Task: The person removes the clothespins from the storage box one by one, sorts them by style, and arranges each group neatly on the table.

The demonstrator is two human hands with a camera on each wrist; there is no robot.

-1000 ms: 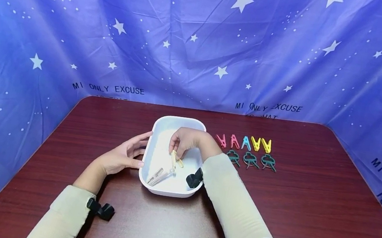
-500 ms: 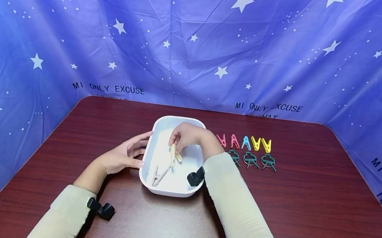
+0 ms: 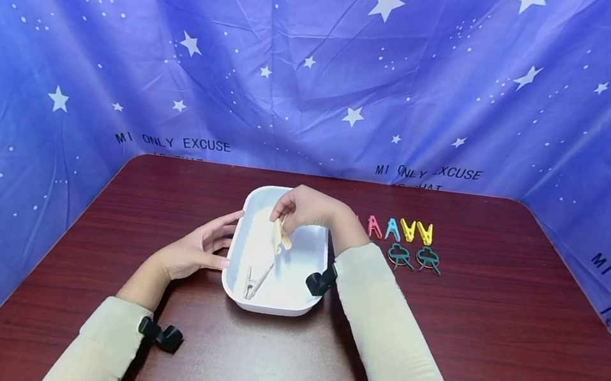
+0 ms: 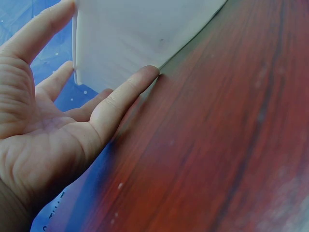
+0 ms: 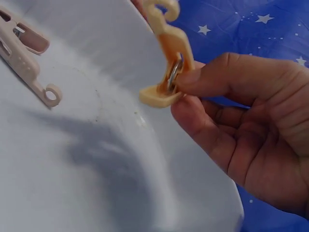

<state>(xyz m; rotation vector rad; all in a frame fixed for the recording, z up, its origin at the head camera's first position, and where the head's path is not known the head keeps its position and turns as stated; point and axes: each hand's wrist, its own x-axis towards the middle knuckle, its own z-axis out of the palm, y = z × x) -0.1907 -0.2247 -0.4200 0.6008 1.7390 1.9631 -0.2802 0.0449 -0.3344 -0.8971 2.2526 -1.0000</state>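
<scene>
My right hand pinches a pale yellow clothes peg between thumb and index finger, over the white basin. The peg has a metal spring and a hooked end. Below it, a pinkish-beige clothes peg with a ring-shaped end lies on the basin floor, near the front left corner in the head view. On the left, my left hand rests its extended fingers and thumb against the basin's outer wall. In the left wrist view the fingertips touch the wall low down.
Right of the basin lies a row of small pegs: pink, blue and yellow. Dark green round clips lie in front of them, partly hidden by my right arm. A blue starry cloth hangs behind the dark red table.
My right hand has risen and moved away with the yellow peg. The beige peg has turned and come to lie more upright in view. My left hand has stayed put.
</scene>
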